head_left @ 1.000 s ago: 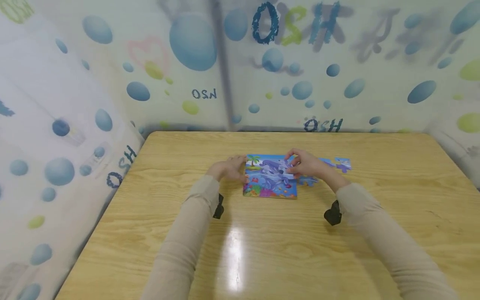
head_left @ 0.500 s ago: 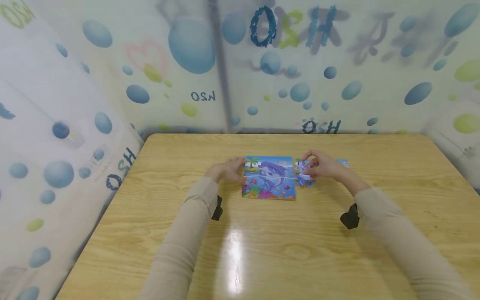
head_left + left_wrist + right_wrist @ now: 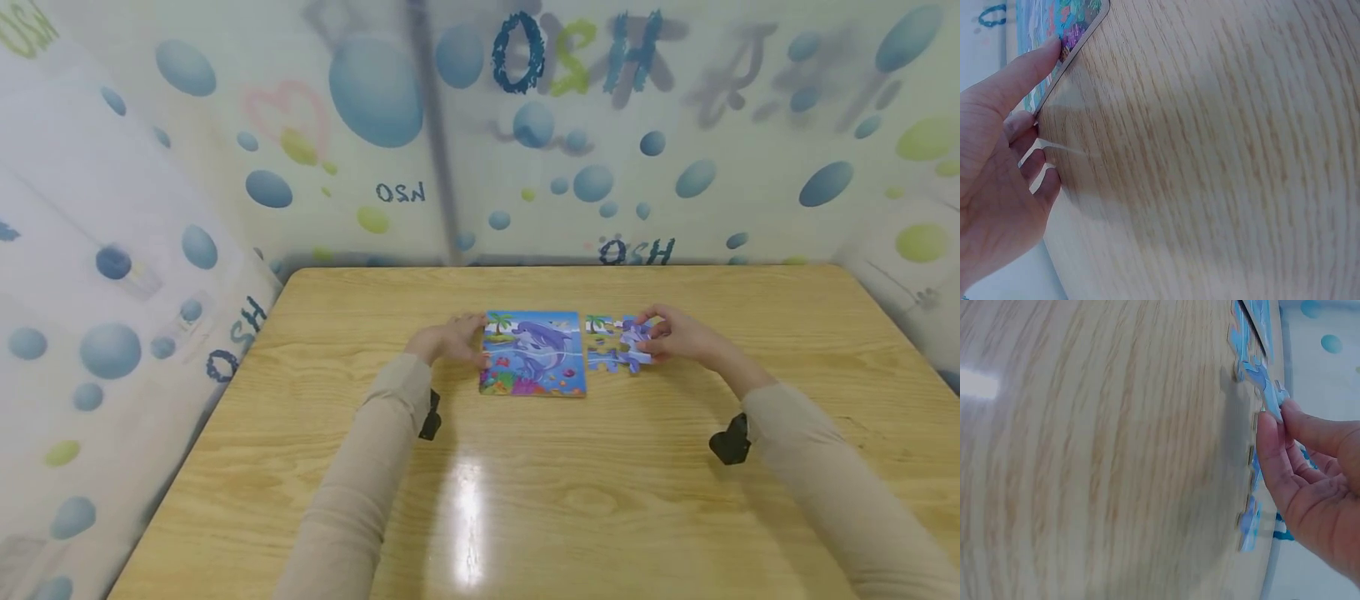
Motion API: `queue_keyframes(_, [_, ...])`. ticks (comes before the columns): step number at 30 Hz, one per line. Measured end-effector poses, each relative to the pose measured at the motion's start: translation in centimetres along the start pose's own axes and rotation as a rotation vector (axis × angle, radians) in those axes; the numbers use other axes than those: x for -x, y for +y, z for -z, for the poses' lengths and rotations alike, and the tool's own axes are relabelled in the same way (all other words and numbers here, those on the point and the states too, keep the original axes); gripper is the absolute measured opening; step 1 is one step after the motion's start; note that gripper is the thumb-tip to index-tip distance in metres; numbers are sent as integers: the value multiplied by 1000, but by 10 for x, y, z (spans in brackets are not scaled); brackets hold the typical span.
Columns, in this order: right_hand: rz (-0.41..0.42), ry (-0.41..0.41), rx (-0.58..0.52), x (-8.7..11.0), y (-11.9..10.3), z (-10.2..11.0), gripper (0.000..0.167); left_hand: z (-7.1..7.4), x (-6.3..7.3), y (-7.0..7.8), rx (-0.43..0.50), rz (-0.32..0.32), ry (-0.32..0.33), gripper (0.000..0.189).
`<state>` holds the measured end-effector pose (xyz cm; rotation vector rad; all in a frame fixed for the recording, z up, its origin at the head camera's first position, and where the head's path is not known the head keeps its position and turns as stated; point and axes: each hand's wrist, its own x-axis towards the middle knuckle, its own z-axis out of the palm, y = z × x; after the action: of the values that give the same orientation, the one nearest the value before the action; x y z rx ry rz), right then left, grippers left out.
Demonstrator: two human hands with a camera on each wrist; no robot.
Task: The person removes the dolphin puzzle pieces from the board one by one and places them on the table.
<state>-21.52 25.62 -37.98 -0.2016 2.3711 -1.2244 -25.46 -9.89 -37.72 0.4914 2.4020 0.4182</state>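
Observation:
A flat board with a dolphin picture point(image 3: 531, 357) lies on the table. My left hand point(image 3: 448, 342) rests at its left edge. In the left wrist view the thumb point(image 3: 1032, 70) touches the board's rim, while the other fingers spread along the edge. My right hand point(image 3: 686, 340) pinches a blue-purple jigsaw piece point(image 3: 1267, 390) between thumb and fingertips, over the pieces right of the board. Left of that hand lie jigsaw pieces with a palm tree point(image 3: 596, 323) and blue water point(image 3: 602, 360). The right hand partly hides the pieces around it.
More loose jigsaw pieces point(image 3: 1249, 526) lie on the wooden table point(image 3: 570, 492) beneath and beside the right hand. A wall with bubble prints point(image 3: 375, 92) stands behind the table's far edge. Black wrist cameras point(image 3: 731, 440) hang under both forearms.
My right hand has moved rightward from over the dolphin board to the pieces beside it, uncovering the picture and the palm-tree piece. The left hand stays at the board's left edge.

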Motion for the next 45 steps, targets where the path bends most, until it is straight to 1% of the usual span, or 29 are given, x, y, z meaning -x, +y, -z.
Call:
queue_keyframes(6, [-43, 1, -6, 2, 11, 5, 44, 0, 1, -1, 6, 6, 1, 84])
queue_keyframes(9, [-61, -5, -30, 2, 17, 6, 43, 0, 1, 0, -3, 4, 2, 84])
queue_keyframes(12, [-79, 0, -22, 0, 20, 5, 42, -1, 0, 0, -13, 2, 2, 84])
queue_keyframes(14, [-98, 14, 10, 0, 20, 4, 40, -1, 0, 0, -12, -1, 3, 83])
queue_keyframes(19, [-123, 68, 172, -1, 13, 0, 34, -1, -1, -2, 3, -7, 2, 84])
queue_keyframes(21, [-137, 85, 218, 0, 10, -1, 32, -2, -1, -2, 12, -8, 1, 84])
queue_keyframes(23, [-156, 97, 235, 0, 7, -2, 31, -2, -1, -2, 17, -9, 0, 85])
queue_keyframes(27, [-179, 107, 229, 0, 5, -3, 30, -1, 0, -1, 34, -6, 1, 85])
queue_keyframes(35, [-187, 123, 238, -3, 3, -6, 32, -1, 1, -3, 40, -1, -1, 86])
queue_keyframes(38, [-173, 137, 246, -6, -1, -8, 34, -1, 1, -2, 36, -3, -2, 86])
queue_keyframes(41, [-142, 146, 258, -10, -5, -12, 39, -1, 1, -2, 27, -7, 1, 86])
queue_keyframes(45, [-92, 122, 260, -19, -11, -20, 43, 0, 1, -1, 22, -8, 1, 85])
